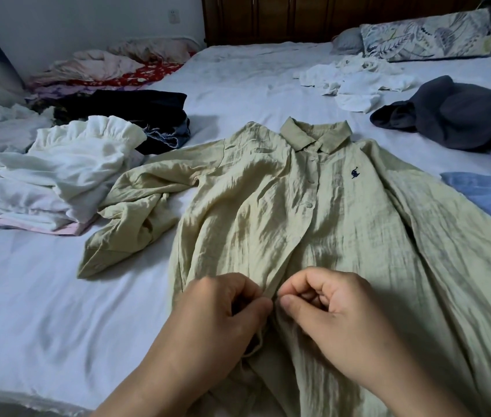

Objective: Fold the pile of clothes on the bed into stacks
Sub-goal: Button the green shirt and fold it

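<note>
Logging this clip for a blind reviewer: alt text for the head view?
Both hands, left and right, pinch the button placket of a pale green collared shirt spread face-up on a white bed. A stack of folded white clothes lies to its left; loose dark grey and white garments lie upper right.

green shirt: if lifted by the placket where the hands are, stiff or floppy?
Likely floppy: the green shirt is thin and crinkled, its left sleeve already slumped in folds. Probably light. The left hand and right hand pinch it easily.
</note>
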Demonstrator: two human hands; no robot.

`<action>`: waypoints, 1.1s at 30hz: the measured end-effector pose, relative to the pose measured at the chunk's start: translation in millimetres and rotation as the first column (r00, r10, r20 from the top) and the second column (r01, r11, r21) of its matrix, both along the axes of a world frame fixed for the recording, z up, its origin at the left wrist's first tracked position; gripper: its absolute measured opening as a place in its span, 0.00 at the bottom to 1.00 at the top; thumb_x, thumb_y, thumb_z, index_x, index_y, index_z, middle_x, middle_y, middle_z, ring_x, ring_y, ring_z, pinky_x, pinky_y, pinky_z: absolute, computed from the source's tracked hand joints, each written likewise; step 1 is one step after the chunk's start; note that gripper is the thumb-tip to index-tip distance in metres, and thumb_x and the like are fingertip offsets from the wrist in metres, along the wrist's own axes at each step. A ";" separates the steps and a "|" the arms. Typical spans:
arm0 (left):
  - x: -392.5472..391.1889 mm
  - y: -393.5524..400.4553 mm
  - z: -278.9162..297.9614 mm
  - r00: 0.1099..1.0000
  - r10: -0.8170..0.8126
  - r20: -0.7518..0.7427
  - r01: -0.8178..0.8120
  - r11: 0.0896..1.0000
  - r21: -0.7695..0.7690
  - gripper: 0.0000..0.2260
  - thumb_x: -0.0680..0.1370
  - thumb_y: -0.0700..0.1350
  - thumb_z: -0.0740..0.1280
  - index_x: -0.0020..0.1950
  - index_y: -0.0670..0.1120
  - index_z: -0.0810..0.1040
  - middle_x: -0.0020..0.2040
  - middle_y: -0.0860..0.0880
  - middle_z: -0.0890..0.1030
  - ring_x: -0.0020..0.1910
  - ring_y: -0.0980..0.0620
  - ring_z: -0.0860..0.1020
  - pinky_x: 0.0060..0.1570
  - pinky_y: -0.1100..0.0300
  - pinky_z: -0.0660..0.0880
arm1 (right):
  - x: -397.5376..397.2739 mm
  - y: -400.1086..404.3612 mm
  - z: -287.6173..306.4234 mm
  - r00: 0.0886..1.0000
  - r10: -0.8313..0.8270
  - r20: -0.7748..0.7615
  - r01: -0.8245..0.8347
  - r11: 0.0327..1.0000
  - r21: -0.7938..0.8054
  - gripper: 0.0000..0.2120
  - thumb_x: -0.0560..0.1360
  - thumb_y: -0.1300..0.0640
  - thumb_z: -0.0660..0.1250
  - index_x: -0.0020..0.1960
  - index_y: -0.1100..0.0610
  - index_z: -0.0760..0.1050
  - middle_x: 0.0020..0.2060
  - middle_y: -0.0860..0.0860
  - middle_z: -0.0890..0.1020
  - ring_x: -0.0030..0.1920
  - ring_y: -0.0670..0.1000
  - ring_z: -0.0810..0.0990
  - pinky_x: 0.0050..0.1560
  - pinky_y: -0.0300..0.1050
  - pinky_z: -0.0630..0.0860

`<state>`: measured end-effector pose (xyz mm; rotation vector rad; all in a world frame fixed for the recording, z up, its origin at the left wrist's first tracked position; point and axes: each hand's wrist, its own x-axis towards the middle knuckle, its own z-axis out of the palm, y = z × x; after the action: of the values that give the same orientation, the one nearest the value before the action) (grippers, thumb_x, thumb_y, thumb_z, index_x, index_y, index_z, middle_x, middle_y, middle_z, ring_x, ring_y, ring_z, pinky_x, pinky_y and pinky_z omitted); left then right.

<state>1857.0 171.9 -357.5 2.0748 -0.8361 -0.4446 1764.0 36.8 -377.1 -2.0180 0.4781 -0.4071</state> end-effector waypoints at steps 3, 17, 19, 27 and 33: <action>-4.3 0.6 -0.4 0.997 -0.041 0.068 0.041 0.999 0.006 0.10 0.75 0.49 0.67 0.35 0.51 0.74 0.25 0.55 0.77 0.24 0.60 0.72 0.30 0.64 0.69 | -1.7 3.1 -0.2 1.000 -0.004 -0.011 0.004 0.999 0.035 0.10 0.72 0.58 0.71 0.41 0.43 0.78 0.28 0.45 0.80 0.28 0.46 0.78 0.33 0.46 0.77; -2.4 2.2 -6.6 0.988 -0.110 -0.113 0.098 0.990 -0.102 0.08 0.74 0.40 0.66 0.40 0.51 0.83 0.30 0.48 0.81 0.28 0.56 0.77 0.34 0.59 0.75 | -7.6 8.9 -9.4 0.998 -0.041 0.056 0.032 0.988 0.150 0.12 0.72 0.65 0.69 0.39 0.47 0.78 0.27 0.49 0.80 0.29 0.46 0.80 0.33 0.44 0.77; -1.8 -0.4 -9.4 0.987 -0.087 -0.134 0.074 0.992 -0.099 0.04 0.72 0.41 0.71 0.39 0.50 0.83 0.28 0.49 0.81 0.27 0.57 0.77 0.34 0.57 0.76 | -8.2 10.0 -9.1 0.998 -0.019 0.066 0.006 0.982 0.187 0.13 0.72 0.66 0.68 0.39 0.48 0.78 0.28 0.51 0.81 0.29 0.47 0.81 0.33 0.44 0.77; -7.2 -9.3 -9.2 0.995 -0.017 0.095 0.018 1.000 -0.007 0.03 0.70 0.46 0.71 0.36 0.51 0.80 0.28 0.55 0.80 0.27 0.59 0.77 0.33 0.58 0.77 | -7.2 9.6 -14.2 0.992 -0.049 0.118 0.028 0.985 0.172 0.08 0.66 0.55 0.64 0.43 0.45 0.71 0.32 0.53 0.77 0.31 0.51 0.76 0.38 0.58 0.77; -10.5 -8.5 -11.9 0.976 -0.018 0.218 0.019 1.000 -0.001 0.04 0.69 0.53 0.71 0.41 0.58 0.77 0.32 0.61 0.79 0.33 0.61 0.77 0.34 0.61 0.74 | -0.2 8.9 -19.4 0.987 -0.072 0.143 0.058 0.993 0.101 0.09 0.65 0.53 0.65 0.44 0.46 0.68 0.31 0.51 0.75 0.29 0.49 0.73 0.34 0.51 0.73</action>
<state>1846.5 163.4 -369.4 2.1409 -0.9836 -0.2275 1763.8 45.7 -396.4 -1.8679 0.4646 -0.5573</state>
